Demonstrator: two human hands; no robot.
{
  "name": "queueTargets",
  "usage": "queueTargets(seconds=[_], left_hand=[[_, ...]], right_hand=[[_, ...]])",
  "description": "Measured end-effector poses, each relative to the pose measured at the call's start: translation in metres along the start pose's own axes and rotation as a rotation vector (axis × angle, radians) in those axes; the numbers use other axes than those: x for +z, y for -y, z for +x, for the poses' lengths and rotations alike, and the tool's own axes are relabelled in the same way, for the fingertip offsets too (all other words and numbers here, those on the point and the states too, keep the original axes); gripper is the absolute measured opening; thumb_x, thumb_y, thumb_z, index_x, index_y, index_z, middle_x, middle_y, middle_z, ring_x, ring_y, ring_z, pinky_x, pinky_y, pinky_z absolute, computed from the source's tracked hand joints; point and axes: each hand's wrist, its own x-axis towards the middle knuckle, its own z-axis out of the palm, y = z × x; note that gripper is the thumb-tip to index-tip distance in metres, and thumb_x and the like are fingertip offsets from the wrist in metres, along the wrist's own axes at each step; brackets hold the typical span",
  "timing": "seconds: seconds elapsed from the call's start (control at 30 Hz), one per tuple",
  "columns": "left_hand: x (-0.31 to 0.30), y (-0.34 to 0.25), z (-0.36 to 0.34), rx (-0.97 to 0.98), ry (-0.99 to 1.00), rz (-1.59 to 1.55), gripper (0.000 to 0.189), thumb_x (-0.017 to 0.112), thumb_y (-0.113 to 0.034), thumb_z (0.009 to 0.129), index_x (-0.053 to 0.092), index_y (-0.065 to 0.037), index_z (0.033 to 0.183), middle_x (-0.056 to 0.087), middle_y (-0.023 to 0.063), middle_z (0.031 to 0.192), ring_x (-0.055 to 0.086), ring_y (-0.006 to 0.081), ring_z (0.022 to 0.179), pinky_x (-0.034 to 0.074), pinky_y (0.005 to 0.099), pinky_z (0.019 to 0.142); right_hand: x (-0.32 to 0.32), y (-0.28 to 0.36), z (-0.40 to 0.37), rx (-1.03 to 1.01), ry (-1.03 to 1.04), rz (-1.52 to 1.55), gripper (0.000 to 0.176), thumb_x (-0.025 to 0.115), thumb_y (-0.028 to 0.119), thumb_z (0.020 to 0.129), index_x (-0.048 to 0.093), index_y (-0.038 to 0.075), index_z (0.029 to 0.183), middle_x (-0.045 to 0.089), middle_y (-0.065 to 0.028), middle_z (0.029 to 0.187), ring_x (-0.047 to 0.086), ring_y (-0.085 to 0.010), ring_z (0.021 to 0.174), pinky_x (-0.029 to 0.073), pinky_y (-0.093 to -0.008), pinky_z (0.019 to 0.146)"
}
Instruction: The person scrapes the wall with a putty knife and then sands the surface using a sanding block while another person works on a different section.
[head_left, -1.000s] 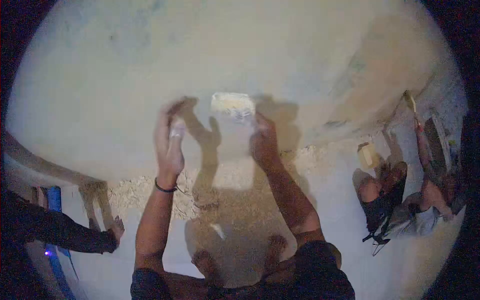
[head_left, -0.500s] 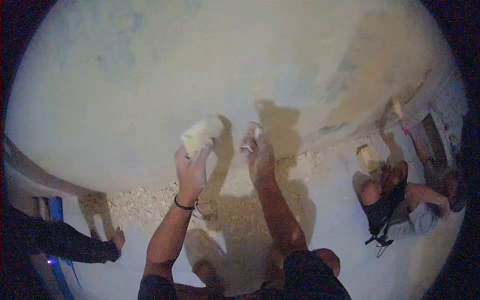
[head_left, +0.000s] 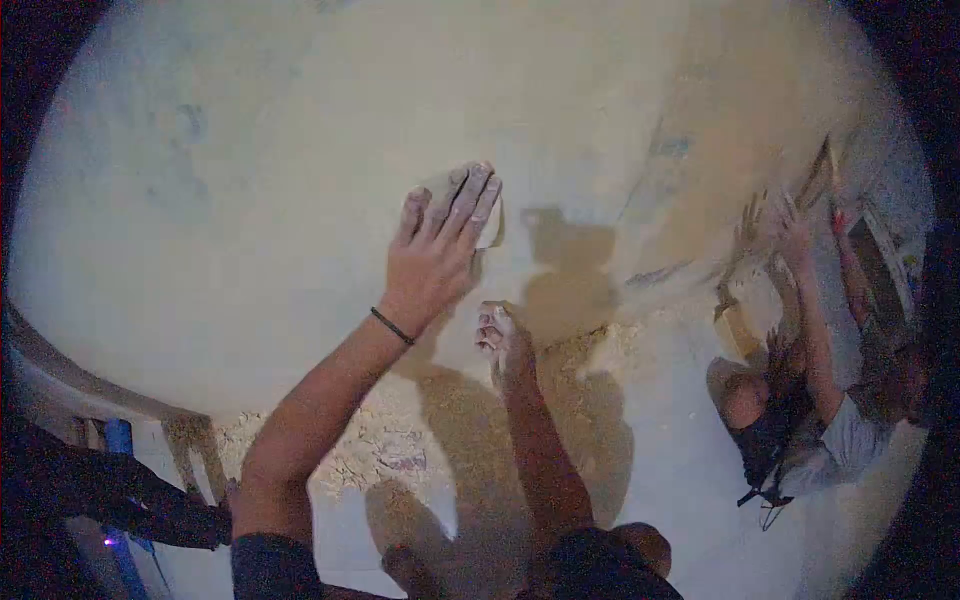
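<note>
My left hand (head_left: 440,225), dusted with white powder and wearing a dark band at the wrist, lies with its fingers stretched over a pale sponge-like pad (head_left: 491,230). It presses the pad against the large pale wall (head_left: 330,150). Most of the pad is hidden under the fingers; one edge shows at their right side. Lower and to the right, my right hand (head_left: 507,345) is curled in front of the wall, its fingertips whitened. Whether anything small is inside it, I cannot make out.
Crumbly debris (head_left: 370,440) runs along the wall's foot. At right a crouching person (head_left: 840,410) reaches toward the wall, beside a yellowish block-like object (head_left: 738,328). A dark sleeve (head_left: 120,490) and a blue post (head_left: 118,437) are at left.
My left hand has moved up and right and flattened the pad on the wall. My right hand has dropped lower. The person at right has raised an arm to the wall.
</note>
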Motion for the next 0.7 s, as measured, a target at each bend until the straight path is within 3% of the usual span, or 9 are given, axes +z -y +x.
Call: queueTargets(seconds=[0.23, 0.27, 0.3, 0.37, 0.4, 0.5, 0.6, 0.67, 0.7], left_hand=[[-0.024, 0.014, 0.082, -0.109, 0.006, 0.126, 0.075, 0.058, -0.033, 0.093, 0.040, -0.011, 0.163, 0.030, 0.0134, 0.173, 0.025, 0.0332, 0.160, 0.010, 0.0646, 0.128], [-0.016, 0.005, 0.066, 0.103, 0.095, 0.014, 0.081, 0.063, -0.037, 0.090, 0.038, -0.013, 0.163, 0.030, 0.0112, 0.173, 0.023, 0.0322, 0.161, 0.010, 0.0629, 0.129], [-0.009, 0.003, 0.050, 0.101, 0.096, 0.021, 0.081, 0.063, -0.037, 0.090, 0.038, -0.013, 0.163, 0.030, 0.0112, 0.173, 0.023, 0.0322, 0.161, 0.010, 0.0629, 0.129], [-0.003, 0.007, 0.026, 0.499, 0.285, -0.036, 0.080, 0.065, -0.031, 0.088, 0.040, -0.015, 0.163, 0.033, 0.0060, 0.172, 0.028, 0.0228, 0.159, 0.017, 0.0524, 0.131], [-0.013, 0.016, 0.030, 0.364, 0.309, -0.187, 0.079, 0.063, -0.029, 0.089, 0.039, -0.019, 0.164, 0.034, 0.0029, 0.172, 0.029, 0.0214, 0.159, 0.016, 0.0544, 0.131], [-0.045, 0.034, 0.084, 0.103, -0.039, 0.149, 0.079, 0.061, -0.024, 0.088, 0.040, -0.020, 0.164, 0.036, -0.0015, 0.171, 0.031, 0.0205, 0.158, 0.017, 0.0598, 0.128], [-0.051, 0.018, 0.112, -0.073, -0.149, 0.258, 0.078, 0.061, -0.024, 0.089, 0.041, -0.019, 0.163, 0.035, -0.0007, 0.172, 0.030, 0.0204, 0.159, 0.017, 0.0567, 0.129], [-0.012, -0.002, 0.079, 0.283, 0.145, 0.158, 0.077, 0.060, -0.035, 0.092, 0.038, -0.022, 0.165, 0.031, 0.0047, 0.173, 0.028, 0.0255, 0.160, 0.015, 0.0608, 0.129], [0.001, -0.006, 0.052, 0.428, 0.234, 0.053, 0.079, 0.061, -0.033, 0.091, 0.036, -0.021, 0.165, 0.032, 0.0025, 0.173, 0.029, 0.0231, 0.159, 0.017, 0.0551, 0.130]], right_hand=[[-0.030, -0.010, 0.025, -0.104, -0.058, -0.025, 0.038, 0.057, 0.037, 0.107, 0.068, 0.005, 0.123, 0.066, -0.0032, 0.098, 0.063, -0.0147, 0.084, 0.052, -0.0321, 0.070], [-0.030, -0.002, 0.025, -0.257, -0.161, -0.085, 0.037, 0.057, 0.036, 0.107, 0.068, 0.005, 0.124, 0.066, -0.0035, 0.101, 0.063, -0.0155, 0.088, 0.052, -0.0331, 0.073], [-0.032, 0.005, 0.025, -0.411, -0.269, -0.141, 0.036, 0.056, 0.035, 0.107, 0.067, 0.005, 0.124, 0.066, -0.0037, 0.104, 0.063, -0.0163, 0.092, 0.052, -0.0341, 0.077], [-0.023, 0.048, 0.023, -0.646, -0.317, -0.312, 0.038, 0.055, 0.035, 0.108, 0.067, 0.005, 0.128, 0.065, -0.0037, 0.112, 0.057, -0.0156, 0.097, 0.048, -0.0330, 0.085], [-0.019, 0.067, 0.027, -0.786, -0.354, -0.408, 0.041, 0.054, 0.037, 0.108, 0.066, 0.004, 0.130, 0.063, -0.0067, 0.121, 0.057, -0.0186, 0.107, 0.047, -0.0359, 0.092], [-0.016, 0.108, 0.045, -1.038, -0.430, -0.549, 0.050, 0.049, 0.042, 0.110, 0.061, 0.003, 0.139, 0.056, -0.0128, 0.137, 0.052, -0.0253, 0.126, 0.043, -0.0426, 0.106], [-0.016, 0.123, 0.063, -1.204, -0.449, -0.738, 0.059, 0.044, 0.045, 0.111, 0.050, 0.002, 0.151, 0.047, -0.0195, 0.151, 0.042, -0.0330, 0.144, 0.034, -0.0498, 0.119], [-0.009, 0.136, 0.073, -1.265, -0.467, -0.898, 0.064, 0.042, 0.045, 0.111, 0.043, 0.002, 0.158, 0.042, -0.0232, 0.158, 0.036, -0.0369, 0.151, 0.029, -0.0532, 0.123], [-0.006, 0.144, 0.077, -1.385, -0.470, -1.122, 0.066, 0.042, 0.044, 0.111, 0.037, 0.002, 0.161, 0.035, -0.0249, 0.163, 0.032, -0.0397, 0.153, 0.026, -0.0551, 0.125]])
